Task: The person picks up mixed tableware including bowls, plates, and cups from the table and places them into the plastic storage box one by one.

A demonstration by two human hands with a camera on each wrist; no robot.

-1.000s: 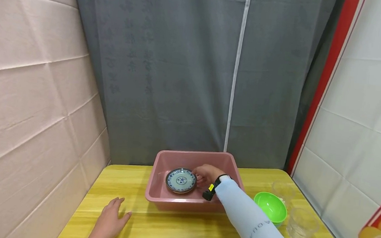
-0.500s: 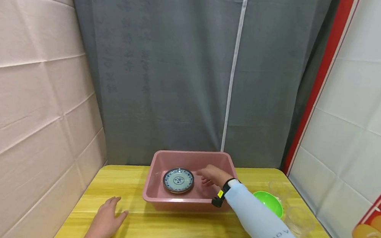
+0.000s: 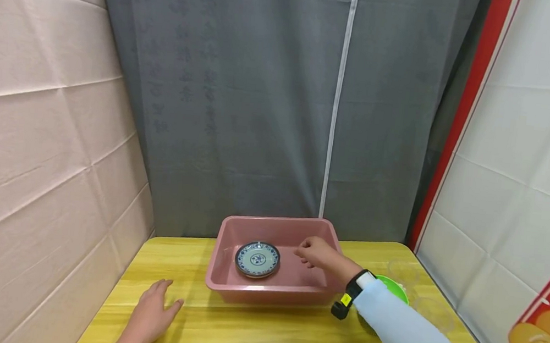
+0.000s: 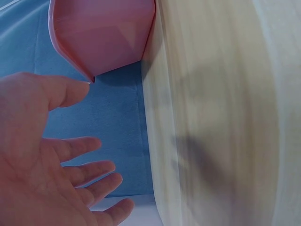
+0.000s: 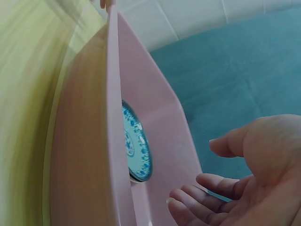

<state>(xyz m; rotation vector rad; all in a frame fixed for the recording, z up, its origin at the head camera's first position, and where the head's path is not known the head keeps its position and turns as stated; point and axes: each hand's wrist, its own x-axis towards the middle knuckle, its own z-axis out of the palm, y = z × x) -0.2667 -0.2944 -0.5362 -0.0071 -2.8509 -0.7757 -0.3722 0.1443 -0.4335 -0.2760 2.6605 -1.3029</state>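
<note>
A blue-and-white patterned plate [image 3: 257, 259] lies in the left half of a pink plastic basin [image 3: 270, 291], apparently on top of another dish whose edge barely shows. Over the basin's right part hovers my right hand [image 3: 319, 253], holding nothing, its fingers loosely bent and apart from the plate. In the right wrist view that hand [image 5: 263, 179] has thumb and fingers spread, with the plate [image 5: 137, 143] beyond them. My left hand [image 3: 150, 314] hangs above the table left of the basin, fingers relaxed and touching nothing; the left wrist view shows its bare palm [image 4: 28, 160].
Right of the basin, a green bowl [image 3: 395, 288] is partly covered by my right forearm. Clear glasses [image 3: 432, 312] stand beside it near the yellow wooden table's [image 3: 219, 334] right edge. A grey curtain [image 3: 241, 107] hangs behind the basin.
My right hand has drawn back rightward from beside the plate, its forearm now covering more of the green bowl. The plate stays in the basin. The left hand has hardly moved.
</note>
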